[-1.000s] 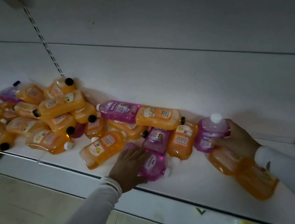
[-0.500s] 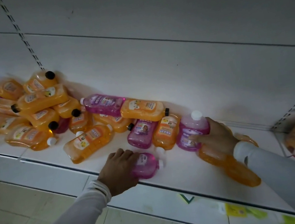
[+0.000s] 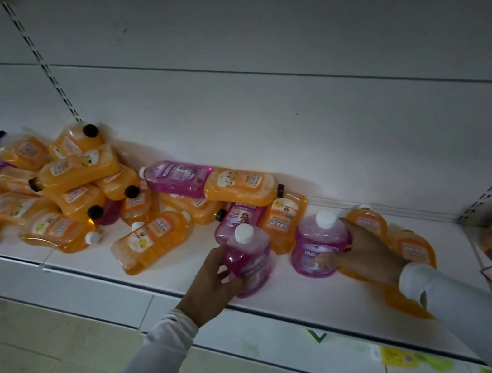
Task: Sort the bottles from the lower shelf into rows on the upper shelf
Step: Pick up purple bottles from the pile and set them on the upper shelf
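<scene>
On the white shelf (image 3: 185,262) above pale floor tiles (image 3: 35,338), each hand's fingers grip a pink bottle.

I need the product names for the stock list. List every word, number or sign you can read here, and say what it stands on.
No text can be read for certain.
Labels on the orange bottles: print too blurred.
Labels on the pink bottles: large characters show, too blurred to quote.
Pink bottle in the left hand, and the one in the right hand: labels unreadable.
Green check-like mark on the shelf's front edge: no letters.
</scene>
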The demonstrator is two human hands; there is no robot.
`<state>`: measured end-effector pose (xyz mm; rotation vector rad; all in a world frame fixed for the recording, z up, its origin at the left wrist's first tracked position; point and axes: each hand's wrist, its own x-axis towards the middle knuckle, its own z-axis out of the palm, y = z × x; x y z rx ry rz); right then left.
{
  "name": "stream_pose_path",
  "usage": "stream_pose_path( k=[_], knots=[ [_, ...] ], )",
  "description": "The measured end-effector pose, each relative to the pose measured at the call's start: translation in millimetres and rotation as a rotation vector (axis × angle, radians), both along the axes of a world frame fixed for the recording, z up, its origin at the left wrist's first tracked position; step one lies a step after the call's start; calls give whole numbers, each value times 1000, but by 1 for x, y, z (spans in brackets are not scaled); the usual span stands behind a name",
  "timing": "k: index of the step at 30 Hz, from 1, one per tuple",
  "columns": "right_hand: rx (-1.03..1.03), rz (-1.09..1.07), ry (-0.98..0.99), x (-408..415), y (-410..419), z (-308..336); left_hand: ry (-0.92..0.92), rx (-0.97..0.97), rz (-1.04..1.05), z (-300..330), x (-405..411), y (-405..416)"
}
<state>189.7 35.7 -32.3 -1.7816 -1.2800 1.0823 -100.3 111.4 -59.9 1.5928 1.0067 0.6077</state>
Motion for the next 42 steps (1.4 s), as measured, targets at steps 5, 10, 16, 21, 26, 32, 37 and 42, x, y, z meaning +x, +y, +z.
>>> stream_pose_path(
  k=[5, 10, 16, 21, 26, 32, 37, 42],
  knots=[
    [75, -76, 35, -14, -1, -9, -21, 44, 266, 2, 31, -18],
    [72, -110, 42, -18, -9, 0, 30, 75, 248, 13, 31, -16],
    [82, -87, 96, -30, -43, 57, 2, 41, 90, 68, 3, -35],
    [87, 16, 81, -46, -82, 153, 5, 104, 9, 170, -28, -67],
    [165, 148, 78, -57, -129, 257, 35, 211, 20, 286, -48, -121],
    [381, 190, 24, -41, -193, 407, -39, 340, -7, 419, -31, -184],
    [539, 113, -73, -16, -231, 512, -179, 417, -41, 506, 5, -214],
    [624, 69, -166, -12, -257, 575, -250, 477, -111, 571, 26, -224]
  ],
)
